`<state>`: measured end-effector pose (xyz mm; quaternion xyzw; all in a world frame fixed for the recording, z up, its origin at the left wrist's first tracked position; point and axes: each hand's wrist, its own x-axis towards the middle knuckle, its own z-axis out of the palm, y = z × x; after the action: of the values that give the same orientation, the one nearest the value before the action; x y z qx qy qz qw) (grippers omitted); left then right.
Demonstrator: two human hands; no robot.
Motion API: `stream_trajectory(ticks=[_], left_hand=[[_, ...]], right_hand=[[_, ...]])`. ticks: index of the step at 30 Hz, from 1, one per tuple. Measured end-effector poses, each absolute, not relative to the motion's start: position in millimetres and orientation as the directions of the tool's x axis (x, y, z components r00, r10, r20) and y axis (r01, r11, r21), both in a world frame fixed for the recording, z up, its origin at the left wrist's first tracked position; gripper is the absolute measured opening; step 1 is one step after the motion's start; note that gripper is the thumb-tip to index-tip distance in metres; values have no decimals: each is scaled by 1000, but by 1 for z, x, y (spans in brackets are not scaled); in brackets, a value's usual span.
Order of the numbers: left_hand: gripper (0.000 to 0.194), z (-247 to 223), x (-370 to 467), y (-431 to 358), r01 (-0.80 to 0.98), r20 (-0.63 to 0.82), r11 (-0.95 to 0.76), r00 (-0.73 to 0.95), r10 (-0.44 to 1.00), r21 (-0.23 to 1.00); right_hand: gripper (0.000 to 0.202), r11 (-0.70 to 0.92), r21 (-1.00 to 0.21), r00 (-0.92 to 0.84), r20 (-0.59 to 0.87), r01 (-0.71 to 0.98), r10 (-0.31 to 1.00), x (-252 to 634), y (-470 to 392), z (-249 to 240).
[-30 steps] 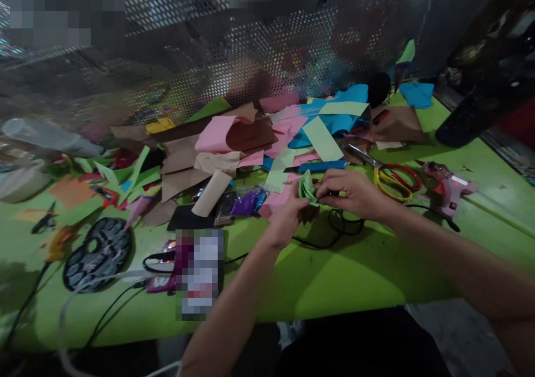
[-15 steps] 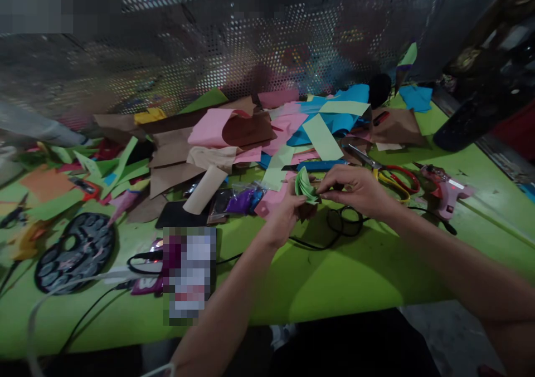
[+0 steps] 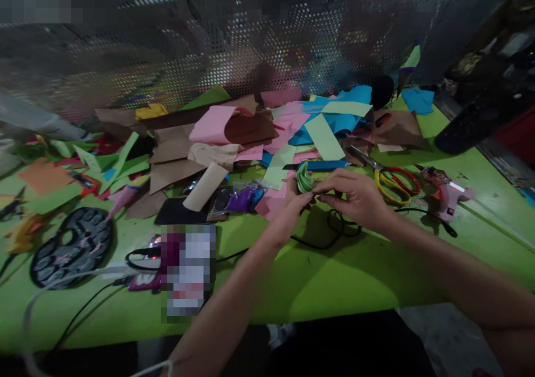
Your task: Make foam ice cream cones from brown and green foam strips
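Note:
A light green rolled paper flower (image 3: 305, 180) with layered, spiralled edges is held upright over the table. My left hand (image 3: 295, 201) is closed around its lower left side, the thumb pressed at its base. From the right, my right hand (image 3: 353, 196) pinches at the flower's lower right edge, fingers bent together. Its fingertips partly hide the base. Behind the hands lie a blue strip-shaped tool (image 3: 321, 166) and a pale green paper strip (image 3: 325, 137). Scissors with red and yellow handles (image 3: 395, 182) rest right of my right hand.
A pink glue gun (image 3: 447, 196) lies at the right, its black cable (image 3: 321, 247) looping under my hands. Coloured paper scraps (image 3: 213, 125) heap along the back beside a perforated metal panel (image 3: 267, 43). A black palette (image 3: 73, 249) and a power strip (image 3: 144, 279) occupy the left.
The green paper's edge has been turned into a tighter, rounder spiral. My right hand has shifted slightly, its fingers now closer against the flower's base. The view has moved a little.

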<state>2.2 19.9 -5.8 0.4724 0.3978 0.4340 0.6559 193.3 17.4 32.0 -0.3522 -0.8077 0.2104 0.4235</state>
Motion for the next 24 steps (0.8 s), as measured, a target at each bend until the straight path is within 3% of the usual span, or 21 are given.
stream_trajectory(ticks=[11, 16, 24], left_hand=[[57, 9, 8, 17, 94, 50, -77, 259, 965, 993], [40, 7, 11, 16, 195, 63, -114, 251, 966, 974], [51, 6, 11, 14, 337, 147, -254, 313, 938, 907]], right_hand=[[6, 629, -534, -335, 547, 565, 767, 195, 19, 28], [9, 606, -576, -288, 550, 549, 784, 196, 20, 29], [10, 579, -603, -253, 540, 549, 803, 195, 18, 28]])
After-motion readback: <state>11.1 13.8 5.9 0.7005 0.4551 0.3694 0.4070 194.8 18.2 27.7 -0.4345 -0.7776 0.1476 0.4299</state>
